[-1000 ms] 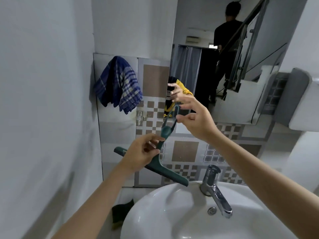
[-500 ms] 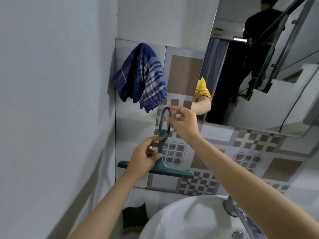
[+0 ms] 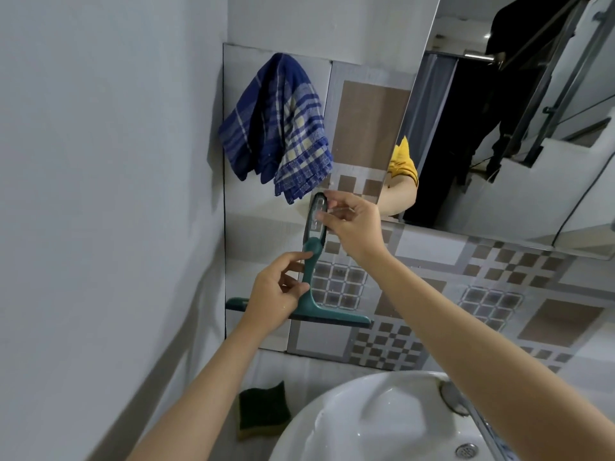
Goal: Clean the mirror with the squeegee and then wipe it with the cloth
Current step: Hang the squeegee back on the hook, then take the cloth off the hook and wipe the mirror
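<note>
No readable writing or brand marks anywhere. Nearest: white sink (image 3: pixel 336 424) rim at bottom, dark green sponge (image 3: pixel 263 409) on the ledge just left of it. Left hand (image 3: pixel 278 294) pinches the lower neck of the green squeegee (image 3: pixel 307 284), blade end down and roughly level, in front of the tiled wall (image 3: pixel 499 294). Right hand (image 3: pixel 352 224) grips the top loop of the handle, fingers closed on it. Squeegee upright, just left of the mirror's lower left corner. Blue checked cloth (image 3: pixel 279 128) hangs on the wall above, near the handle tip, not touching. Mirror (image 3: pixel 532 144) sits right, its left edge slanting; plain wall close on left, tight room that side.
</note>
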`<control>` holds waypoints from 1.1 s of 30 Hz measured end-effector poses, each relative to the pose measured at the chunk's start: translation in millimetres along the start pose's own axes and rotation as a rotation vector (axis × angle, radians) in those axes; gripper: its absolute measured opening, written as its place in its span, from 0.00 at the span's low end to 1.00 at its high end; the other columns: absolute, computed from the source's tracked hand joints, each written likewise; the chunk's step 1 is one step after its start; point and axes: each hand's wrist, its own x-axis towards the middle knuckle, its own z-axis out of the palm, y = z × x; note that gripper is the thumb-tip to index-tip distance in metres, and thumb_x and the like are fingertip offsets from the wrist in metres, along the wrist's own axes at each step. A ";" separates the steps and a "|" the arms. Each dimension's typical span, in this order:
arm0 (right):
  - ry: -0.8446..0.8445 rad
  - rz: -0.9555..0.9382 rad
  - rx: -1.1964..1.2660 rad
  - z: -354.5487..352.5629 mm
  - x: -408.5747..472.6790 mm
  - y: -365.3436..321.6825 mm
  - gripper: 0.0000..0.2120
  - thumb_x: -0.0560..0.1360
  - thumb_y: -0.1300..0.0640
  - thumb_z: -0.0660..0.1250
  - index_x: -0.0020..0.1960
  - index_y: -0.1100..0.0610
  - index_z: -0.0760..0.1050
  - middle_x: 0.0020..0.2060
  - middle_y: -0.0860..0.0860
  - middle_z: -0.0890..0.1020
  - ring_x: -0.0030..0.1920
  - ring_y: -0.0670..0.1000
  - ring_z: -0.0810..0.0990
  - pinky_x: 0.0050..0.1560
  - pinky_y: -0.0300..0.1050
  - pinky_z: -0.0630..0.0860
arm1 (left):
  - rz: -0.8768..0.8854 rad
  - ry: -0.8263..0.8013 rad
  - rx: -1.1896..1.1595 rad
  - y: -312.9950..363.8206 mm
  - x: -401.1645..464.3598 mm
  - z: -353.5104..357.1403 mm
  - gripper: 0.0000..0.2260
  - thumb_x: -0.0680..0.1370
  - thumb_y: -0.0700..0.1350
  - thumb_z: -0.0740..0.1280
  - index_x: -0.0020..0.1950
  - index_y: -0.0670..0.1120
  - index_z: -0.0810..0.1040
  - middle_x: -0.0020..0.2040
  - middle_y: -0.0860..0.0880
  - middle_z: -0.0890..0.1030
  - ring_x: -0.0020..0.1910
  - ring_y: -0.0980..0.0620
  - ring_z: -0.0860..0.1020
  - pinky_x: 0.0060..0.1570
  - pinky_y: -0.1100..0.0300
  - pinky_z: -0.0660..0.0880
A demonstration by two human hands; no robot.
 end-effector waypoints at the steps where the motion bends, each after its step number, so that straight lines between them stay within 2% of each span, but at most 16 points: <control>1: -0.011 0.009 -0.018 1.9 -2.7 3.9 0.19 0.69 0.64 0.76 0.59 0.59 0.79 0.43 0.52 0.81 0.43 0.53 0.82 0.50 0.56 0.82 | -0.014 -0.009 0.002 -3.0 -2.7 -0.7 0.22 0.72 0.32 0.69 0.60 0.52 0.75 0.50 0.56 0.78 0.40 0.60 0.78 0.41 0.69 0.76; 5: -0.033 0.059 -0.018 8.8 -16.7 20.1 0.20 0.70 0.62 0.74 0.62 0.59 0.77 0.36 0.48 0.78 0.39 0.52 0.79 0.48 0.54 0.82 | -0.062 -0.008 -0.025 -14.0 -12.9 -0.9 0.22 0.73 0.32 0.68 0.58 0.57 0.74 0.51 0.58 0.78 0.45 0.60 0.79 0.42 0.69 0.77; 7: -0.026 0.056 -0.057 9.8 -18.0 19.7 0.20 0.71 0.59 0.74 0.62 0.57 0.77 0.37 0.49 0.79 0.37 0.50 0.78 0.44 0.47 0.82 | -0.061 -0.016 -0.010 -13.9 -11.6 -1.8 0.21 0.73 0.32 0.68 0.57 0.57 0.74 0.52 0.58 0.78 0.48 0.62 0.78 0.46 0.67 0.77; 9: -0.001 0.010 -0.164 7.4 -17.5 13.7 0.16 0.73 0.56 0.73 0.59 0.57 0.78 0.42 0.50 0.81 0.38 0.46 0.77 0.40 0.37 0.77 | -0.058 -0.044 0.047 -10.8 -9.3 -2.9 0.19 0.74 0.36 0.68 0.59 0.55 0.73 0.55 0.58 0.78 0.53 0.60 0.76 0.53 0.65 0.75; 11: 0.083 -0.079 -0.211 2.3 -15.3 2.5 0.11 0.74 0.56 0.71 0.55 0.57 0.80 0.46 0.52 0.81 0.39 0.42 0.77 0.38 0.28 0.73 | -0.054 -0.008 0.095 -2.1 -5.6 -5.9 0.18 0.74 0.39 0.69 0.62 0.52 0.73 0.58 0.57 0.76 0.57 0.58 0.74 0.54 0.69 0.71; 12: 0.134 -0.136 -0.204 -0.7 -13.2 -5.1 0.09 0.74 0.56 0.71 0.53 0.58 0.80 0.46 0.53 0.81 0.39 0.42 0.77 0.38 0.27 0.73 | -0.024 0.047 0.112 5.8 -2.3 -8.7 0.18 0.74 0.40 0.69 0.62 0.50 0.74 0.58 0.56 0.76 0.57 0.57 0.74 0.52 0.71 0.70; 16: 0.254 -0.356 -0.153 -7.3 4.1 -51.0 0.05 0.75 0.58 0.70 0.49 0.57 0.80 0.43 0.53 0.81 0.39 0.46 0.79 0.39 0.34 0.76 | 0.195 0.364 0.147 55.1 20.3 -24.1 0.12 0.74 0.38 0.68 0.57 0.48 0.76 0.53 0.52 0.79 0.52 0.57 0.77 0.49 0.70 0.74; 17: 0.257 -0.387 -0.135 -7.7 10.8 -64.6 0.05 0.75 0.58 0.70 0.49 0.57 0.80 0.42 0.53 0.81 0.39 0.47 0.79 0.40 0.37 0.77 | 0.198 0.435 0.108 68.5 27.3 -28.9 0.11 0.74 0.39 0.68 0.55 0.49 0.76 0.53 0.52 0.79 0.51 0.58 0.77 0.48 0.69 0.74; 19: 0.261 -0.443 -0.117 -8.0 28.0 -90.0 0.05 0.75 0.57 0.70 0.50 0.57 0.79 0.42 0.53 0.82 0.40 0.47 0.80 0.42 0.42 0.79 | 0.094 0.513 -0.066 94.3 42.0 -39.1 0.10 0.75 0.41 0.67 0.55 0.50 0.76 0.55 0.52 0.79 0.51 0.58 0.77 0.44 0.69 0.75; 21: 0.234 -0.475 -0.138 -7.4 47.1 -112.8 0.08 0.75 0.56 0.69 0.52 0.57 0.79 0.43 0.52 0.82 0.43 0.48 0.80 0.45 0.43 0.79 | -0.082 0.481 -0.297 113.8 55.5 -46.5 0.12 0.76 0.42 0.67 0.58 0.52 0.75 0.57 0.50 0.77 0.51 0.58 0.77 0.38 0.70 0.73; 22: 0.200 -0.469 -0.168 -6.5 56.3 -122.8 0.09 0.76 0.55 0.68 0.55 0.56 0.78 0.45 0.52 0.82 0.45 0.48 0.80 0.46 0.41 0.78 | -0.155 0.423 -0.391 120.2 60.9 -48.4 0.14 0.76 0.42 0.67 0.60 0.53 0.74 0.57 0.50 0.77 0.51 0.58 0.77 0.37 0.69 0.71; 24: 0.110 -0.424 -0.248 -3.7 73.9 -137.6 0.12 0.77 0.53 0.67 0.60 0.54 0.75 0.49 0.51 0.80 0.49 0.48 0.78 0.47 0.36 0.75 | -0.245 0.303 -0.530 128.4 70.8 -50.3 0.17 0.76 0.43 0.66 0.63 0.57 0.71 0.60 0.51 0.76 0.52 0.57 0.77 0.43 0.62 0.69; 26: 0.019 -0.368 -0.308 -0.1 86.7 -146.5 0.14 0.78 0.52 0.65 0.63 0.52 0.73 0.51 0.51 0.79 0.49 0.48 0.77 0.46 0.36 0.74 | -0.293 0.217 -0.575 133.8 79.9 -52.3 0.21 0.77 0.44 0.66 0.68 0.58 0.67 0.64 0.52 0.74 0.52 0.55 0.76 0.45 0.56 0.68; 28: -0.057 -0.319 -0.319 3.9 93.8 -151.6 0.14 0.78 0.51 0.65 0.63 0.50 0.72 0.47 0.49 0.79 0.44 0.47 0.78 0.40 0.36 0.74 | -0.323 0.152 -0.601 138.6 87.1 -54.6 0.24 0.77 0.44 0.65 0.71 0.56 0.63 0.65 0.50 0.73 0.56 0.49 0.75 0.48 0.51 0.69; 30: -0.111 -0.296 -0.319 7.7 97.4 -154.0 0.14 0.78 0.51 0.65 0.62 0.49 0.72 0.40 0.47 0.79 0.38 0.45 0.78 0.34 0.34 0.72 | -0.341 0.125 -0.674 141.6 88.4 -56.5 0.23 0.77 0.44 0.64 0.72 0.53 0.63 0.61 0.49 0.75 0.57 0.46 0.74 0.50 0.49 0.71; 33: -0.156 -0.312 -0.313 10.7 101.9 -156.5 0.13 0.76 0.51 0.68 0.60 0.48 0.74 0.38 0.49 0.80 0.38 0.50 0.79 0.37 0.39 0.75 | -0.359 0.146 -0.873 143.4 86.5 -58.6 0.20 0.77 0.44 0.63 0.69 0.52 0.68 0.56 0.47 0.78 0.56 0.45 0.77 0.51 0.47 0.76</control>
